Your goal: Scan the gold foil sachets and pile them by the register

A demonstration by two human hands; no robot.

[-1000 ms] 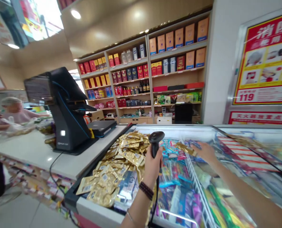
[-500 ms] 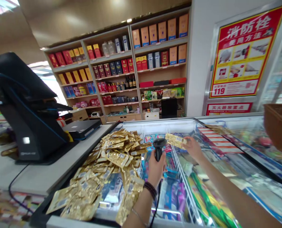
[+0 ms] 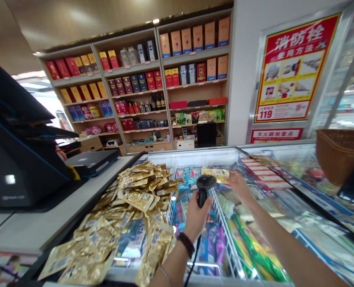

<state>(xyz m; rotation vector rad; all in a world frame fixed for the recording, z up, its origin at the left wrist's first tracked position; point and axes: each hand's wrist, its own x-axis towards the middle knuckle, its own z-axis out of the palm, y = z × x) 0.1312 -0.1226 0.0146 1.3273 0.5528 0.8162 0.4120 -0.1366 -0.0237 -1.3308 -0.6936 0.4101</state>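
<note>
Wrapped round the grip of a black barcode scanner, my left hand is closed above the freezer, its scanner head tilted forward. A dark bead bracelet circles that wrist, and a cable runs down from the scanner. My right hand pinches the right end of a gold foil packet just beyond the scanner; the two do not appear to touch. Left of my hands, a big heap of similar gold packets lies on the freezer top. The tips of my left fingers are partly hidden behind the grip.
Under my hands the chest freezer holds white wire baskets with colourful packages. A black checkout terminal and a flat black device stand on the left counter. At the right is a brown wicker basket. Boxed goods fill the back shelves.
The view has turned slightly right, so the surroundings sit further left. The packet in my right hand is more level and a little closer to the scanner head. Both hands keep their hold.
</note>
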